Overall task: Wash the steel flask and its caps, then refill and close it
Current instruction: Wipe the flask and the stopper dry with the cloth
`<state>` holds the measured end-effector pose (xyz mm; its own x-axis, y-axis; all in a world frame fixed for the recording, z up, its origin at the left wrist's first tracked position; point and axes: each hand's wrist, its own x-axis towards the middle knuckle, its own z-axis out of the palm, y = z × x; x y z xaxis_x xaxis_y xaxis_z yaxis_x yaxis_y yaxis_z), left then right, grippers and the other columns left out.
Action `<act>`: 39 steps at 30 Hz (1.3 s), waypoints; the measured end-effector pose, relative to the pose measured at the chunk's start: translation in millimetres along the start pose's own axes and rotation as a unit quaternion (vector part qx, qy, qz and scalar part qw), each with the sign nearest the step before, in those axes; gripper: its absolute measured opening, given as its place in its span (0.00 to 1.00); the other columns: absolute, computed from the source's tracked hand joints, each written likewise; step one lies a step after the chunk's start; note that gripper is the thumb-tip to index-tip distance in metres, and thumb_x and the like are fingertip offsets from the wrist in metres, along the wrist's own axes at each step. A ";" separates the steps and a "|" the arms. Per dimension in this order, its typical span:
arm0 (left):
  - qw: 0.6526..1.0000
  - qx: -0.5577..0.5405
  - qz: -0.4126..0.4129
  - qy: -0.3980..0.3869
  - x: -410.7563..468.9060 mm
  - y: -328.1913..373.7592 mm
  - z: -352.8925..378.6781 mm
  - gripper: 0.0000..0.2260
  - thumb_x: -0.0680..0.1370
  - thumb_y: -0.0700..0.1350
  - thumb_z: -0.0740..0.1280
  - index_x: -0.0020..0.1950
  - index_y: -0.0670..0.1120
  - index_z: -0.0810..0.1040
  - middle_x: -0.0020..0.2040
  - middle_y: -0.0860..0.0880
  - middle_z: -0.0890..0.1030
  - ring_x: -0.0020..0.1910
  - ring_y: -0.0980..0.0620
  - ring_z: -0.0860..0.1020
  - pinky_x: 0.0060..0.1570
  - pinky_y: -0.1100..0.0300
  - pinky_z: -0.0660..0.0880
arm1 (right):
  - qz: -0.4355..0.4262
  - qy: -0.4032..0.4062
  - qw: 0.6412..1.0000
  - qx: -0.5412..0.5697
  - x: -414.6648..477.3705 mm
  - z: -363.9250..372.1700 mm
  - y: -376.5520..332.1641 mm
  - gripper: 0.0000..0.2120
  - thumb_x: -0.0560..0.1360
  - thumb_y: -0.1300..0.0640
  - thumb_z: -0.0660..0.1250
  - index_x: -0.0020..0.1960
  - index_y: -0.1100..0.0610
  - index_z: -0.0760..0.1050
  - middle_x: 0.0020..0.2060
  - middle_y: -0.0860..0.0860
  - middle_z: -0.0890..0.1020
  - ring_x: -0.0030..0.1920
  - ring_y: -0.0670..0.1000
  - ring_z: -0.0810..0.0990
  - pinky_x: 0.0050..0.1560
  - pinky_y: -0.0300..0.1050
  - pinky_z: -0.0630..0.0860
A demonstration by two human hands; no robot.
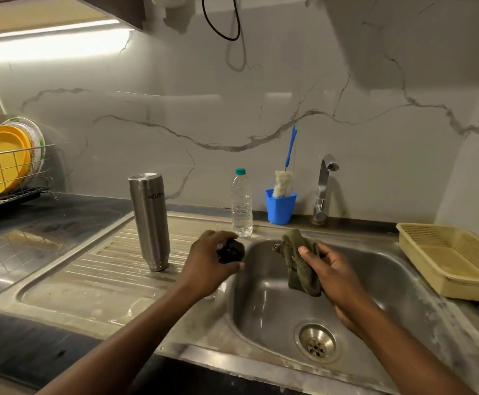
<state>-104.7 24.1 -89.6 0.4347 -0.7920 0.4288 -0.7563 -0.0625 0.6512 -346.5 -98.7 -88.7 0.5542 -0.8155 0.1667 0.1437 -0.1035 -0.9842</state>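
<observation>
The steel flask (150, 220) stands upside down on the ribbed drainboard (96, 269), left of the sink basin (264, 306). My left hand (210, 263) grips a small black cap (230, 251) at the basin's left rim. Over the basin, my right hand (332, 269) holds an olive-green cloth (298, 260) that hangs down from my fingers. Cap and cloth are apart, a short gap between them. No other cap is visible.
A clear plastic water bottle (241, 203) stands behind the basin, beside a blue cup (280, 208) holding a bottle brush (285, 178). The tap (323, 189) is at the back, with no water running. A beige tray (449, 260) sits right; a dish rack (7, 172) with yellow plates left.
</observation>
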 end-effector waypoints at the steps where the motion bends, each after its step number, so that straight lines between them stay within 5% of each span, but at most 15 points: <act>1: 1.000 -0.026 -0.001 -0.007 2.4 12.9 8.8 0.32 0.68 0.47 0.84 0.70 0.55 0.79 0.59 0.54 0.79 0.54 0.60 0.80 0.57 0.70 0.78 | -0.020 -0.001 1.000 -0.003 -0.5 0.1 0.1 0.10 0.82 0.54 0.67 0.62 0.50 0.82 0.52 0.50 0.88 0.54 0.50 0.87 0.46 0.40 0.82; 9: 0.984 -0.162 0.072 -0.038 0.5 89.8 79.1 0.30 0.69 0.39 0.82 0.63 0.52 0.70 0.46 0.55 0.85 0.46 0.61 0.85 0.46 0.60 0.84 | -0.165 -0.023 0.973 -0.163 0.3 -5.7 -0.6 0.18 0.82 0.56 0.69 0.71 0.46 0.78 0.65 0.38 0.82 0.67 0.37 0.78 0.66 0.34 0.74; 14: 0.978 -0.184 0.095 -0.021 -0.6 86.1 91.1 0.33 0.70 0.36 0.81 0.65 0.54 0.66 0.48 0.54 0.85 0.47 0.59 0.85 0.45 0.63 0.82 | -0.105 0.010 0.978 -0.178 7.1 -14.2 1.2 0.12 0.81 0.49 0.70 0.64 0.45 0.81 0.52 0.42 0.87 0.55 0.44 0.86 0.54 0.42 0.82; 18: 0.972 -0.225 0.048 -0.038 3.7 76.8 86.3 0.36 0.68 0.38 0.83 0.66 0.52 0.65 0.50 0.53 0.86 0.49 0.57 0.86 0.51 0.60 0.83 | -0.068 -0.030 0.990 -0.118 11.1 -24.7 0.4 0.15 0.80 0.57 0.72 0.66 0.48 0.82 0.54 0.46 0.88 0.57 0.48 0.86 0.59 0.49 0.82; 22: 0.974 -0.211 0.071 -0.044 -0.1 78.0 83.4 0.31 0.70 0.38 0.82 0.63 0.50 0.66 0.49 0.53 0.87 0.48 0.59 0.86 0.48 0.66 0.81 | -0.085 -0.031 0.985 -0.147 8.2 -25.1 0.3 0.17 0.79 0.56 0.73 0.67 0.49 0.81 0.55 0.45 0.88 0.58 0.45 0.85 0.58 0.45 0.82; 26: 0.973 -0.220 0.075 -0.018 -0.9 82.0 81.0 0.27 0.72 0.33 0.77 0.61 0.50 0.66 0.46 0.52 0.87 0.44 0.57 0.87 0.43 0.61 0.84 | -0.089 -0.003 0.987 -0.135 5.2 -15.8 1.0 0.09 0.81 0.51 0.70 0.59 0.52 0.84 0.47 0.50 0.89 0.49 0.48 0.88 0.46 0.42 0.83; 32: 0.976 -0.204 0.076 -0.010 2.1 78.3 79.5 0.28 0.71 0.33 0.77 0.61 0.48 0.66 0.48 0.55 0.87 0.44 0.55 0.86 0.43 0.57 0.85 | -0.064 -0.059 0.988 -0.125 5.5 -23.8 0.1 0.16 0.81 0.56 0.71 0.68 0.49 0.80 0.57 0.49 0.87 0.58 0.50 0.86 0.57 0.50 0.84; 35: 0.976 -0.203 0.078 -0.010 1.0 77.3 78.6 0.26 0.71 0.34 0.78 0.59 0.49 0.66 0.47 0.54 0.87 0.44 0.54 0.86 0.42 0.55 0.85 | -0.062 -0.056 0.993 -0.085 3.2 -19.8 0.5 0.21 0.78 0.59 0.73 0.70 0.49 0.78 0.59 0.48 0.86 0.60 0.48 0.85 0.55 0.47 0.84; 39: 0.972 -0.212 0.092 -0.028 -4.7 82.7 77.7 0.25 0.73 0.35 0.78 0.60 0.51 0.68 0.47 0.53 0.87 0.47 0.60 0.86 0.45 0.68 0.81 | -0.075 -0.023 0.991 -0.104 2.0 -13.0 2.5 0.11 0.80 0.52 0.70 0.62 0.49 0.83 0.52 0.50 0.88 0.54 0.50 0.87 0.54 0.49 0.83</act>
<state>-207.2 -24.6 -86.4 0.2744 -0.7990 0.5350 -0.5434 0.3302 0.7718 -355.7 -108.1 -91.6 0.5772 -0.7557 0.3093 0.0571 -0.3405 -0.9385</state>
